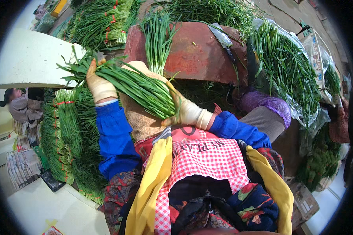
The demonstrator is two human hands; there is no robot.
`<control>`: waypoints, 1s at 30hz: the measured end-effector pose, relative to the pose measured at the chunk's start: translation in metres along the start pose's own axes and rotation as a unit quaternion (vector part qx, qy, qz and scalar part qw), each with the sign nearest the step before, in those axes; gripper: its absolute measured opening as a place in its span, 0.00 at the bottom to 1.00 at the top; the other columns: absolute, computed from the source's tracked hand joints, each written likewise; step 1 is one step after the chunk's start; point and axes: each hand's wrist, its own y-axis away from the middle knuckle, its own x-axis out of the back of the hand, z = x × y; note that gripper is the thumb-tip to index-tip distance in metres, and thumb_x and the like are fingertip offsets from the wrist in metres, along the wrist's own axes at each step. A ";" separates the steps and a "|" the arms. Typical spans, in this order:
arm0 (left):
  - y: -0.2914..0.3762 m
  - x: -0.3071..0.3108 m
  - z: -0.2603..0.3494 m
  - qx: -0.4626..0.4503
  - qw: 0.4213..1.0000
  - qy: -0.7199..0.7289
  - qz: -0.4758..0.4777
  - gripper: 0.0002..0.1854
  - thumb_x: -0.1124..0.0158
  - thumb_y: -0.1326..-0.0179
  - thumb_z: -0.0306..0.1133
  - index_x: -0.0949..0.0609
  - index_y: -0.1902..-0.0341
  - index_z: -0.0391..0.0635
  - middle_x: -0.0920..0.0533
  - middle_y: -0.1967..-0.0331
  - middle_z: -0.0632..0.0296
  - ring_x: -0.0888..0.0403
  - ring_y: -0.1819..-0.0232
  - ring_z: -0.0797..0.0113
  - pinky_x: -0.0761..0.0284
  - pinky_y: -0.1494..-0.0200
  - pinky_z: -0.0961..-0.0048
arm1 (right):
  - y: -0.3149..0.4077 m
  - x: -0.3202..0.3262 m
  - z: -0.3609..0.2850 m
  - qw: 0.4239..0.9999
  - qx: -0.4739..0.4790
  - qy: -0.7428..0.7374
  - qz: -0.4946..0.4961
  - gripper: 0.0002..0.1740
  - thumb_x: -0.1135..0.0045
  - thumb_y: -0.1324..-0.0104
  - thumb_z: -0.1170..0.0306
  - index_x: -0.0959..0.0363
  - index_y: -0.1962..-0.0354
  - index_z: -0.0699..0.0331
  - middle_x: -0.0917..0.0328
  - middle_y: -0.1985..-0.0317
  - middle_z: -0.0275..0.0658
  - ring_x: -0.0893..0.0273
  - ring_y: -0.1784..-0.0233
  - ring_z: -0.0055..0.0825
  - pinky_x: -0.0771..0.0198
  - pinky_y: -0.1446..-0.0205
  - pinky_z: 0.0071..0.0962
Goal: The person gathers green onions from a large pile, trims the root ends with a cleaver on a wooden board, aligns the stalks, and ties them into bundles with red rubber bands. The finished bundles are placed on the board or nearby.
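Observation:
A bunch of long green leafy stalks, like garlic chives (141,88), lies slanting across my lap between both hands. My left hand (100,82), in a pale, stained rubber glove, grips the bunch near its leafy tips. Around the other end, my right hand (184,108) in a similar glove is cupped, fingers and thumb along the stalks. Under the bunch a tan towel (141,126) covers my leg. Just beyond, a smaller loose bunch of the same greens (158,41) rests on a worn reddish board (191,58), with a knife (223,41) at its right side.
Bundles tied with red bands (111,23) are piled behind the board at left, and more stacked bundles (66,117) stand left of me. Loose greens (285,67) fill a clear plastic bag at right. A white panel (32,58) juts in at left. Other people are at both sides.

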 end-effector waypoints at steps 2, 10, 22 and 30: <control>0.007 -0.012 -0.003 -0.007 1.000 -0.009 -0.006 0.06 0.40 0.32 0.34 0.22 0.61 0.46 0.20 0.67 0.62 0.18 0.66 0.64 0.20 0.60 0.64 | -0.001 0.001 0.010 0.928 0.054 0.367 0.014 0.77 0.19 0.57 0.48 0.66 0.24 0.68 0.56 0.23 0.53 0.60 0.19 0.47 0.62 0.17 0.38; 0.044 -0.086 -0.013 0.098 0.993 -0.026 -0.064 0.10 0.36 0.34 0.39 0.19 0.52 0.50 0.16 0.62 0.63 0.17 0.65 0.61 0.18 0.59 0.57 | -0.018 0.027 0.037 0.952 -0.014 0.292 0.095 0.68 0.21 0.53 0.58 0.61 0.26 0.69 0.33 0.34 0.52 0.33 0.31 0.38 0.38 0.28 0.27; 0.077 -0.214 -0.080 -0.253 0.787 -0.227 -0.515 0.43 0.30 0.36 0.34 0.43 0.23 0.41 0.44 0.23 0.47 0.40 0.24 0.57 0.37 0.26 0.65 | 0.005 0.120 0.006 0.962 -0.085 -0.089 0.245 0.16 0.34 0.38 0.76 0.25 0.53 0.65 0.17 0.63 0.41 0.16 0.65 0.34 0.18 0.60 0.34; 0.102 -0.099 -0.160 0.221 0.811 -0.452 -0.297 0.54 0.29 0.45 0.62 0.40 0.25 0.40 0.36 0.26 0.49 0.40 0.25 0.55 0.46 0.24 0.61 | 0.009 0.173 -0.016 0.902 -0.116 -0.379 0.169 0.09 0.41 0.32 0.70 0.23 0.59 0.69 0.16 0.65 0.45 0.14 0.64 0.40 0.18 0.47 0.51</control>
